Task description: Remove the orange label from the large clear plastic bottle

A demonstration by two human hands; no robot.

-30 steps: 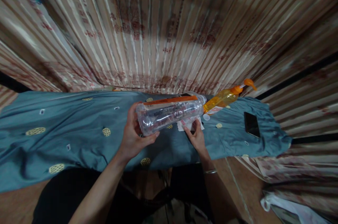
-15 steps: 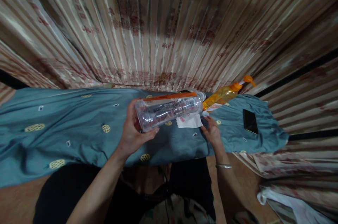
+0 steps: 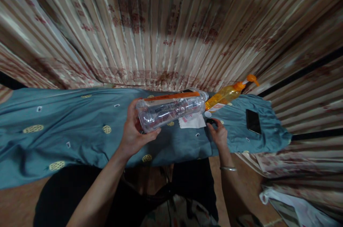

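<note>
My left hand (image 3: 135,132) is wrapped around the base end of a large clear plastic bottle (image 3: 171,111) with an orange label. The bottle lies on its side in the air, its neck pointing right. In the fingers of my right hand (image 3: 219,133) is a small black object (image 3: 211,121), its kind too dark to make out. Just beyond those fingers lies a white round cap (image 3: 208,114). A white tissue (image 3: 192,121) rests on the cloth between the bottle and my right hand.
An orange pump bottle (image 3: 226,95) is behind the clear bottle's neck. Farther right lies a black phone (image 3: 253,121). A teal cloth with pineapple prints (image 3: 88,141) covers the narrow surface, and a striped curtain (image 3: 160,23) hangs behind it. A white bag (image 3: 297,203) is at lower right.
My right hand has drawn back slightly from the white cap and tissue, and the black object now shows in its fingers. My left hand holds the clear bottle almost still.
</note>
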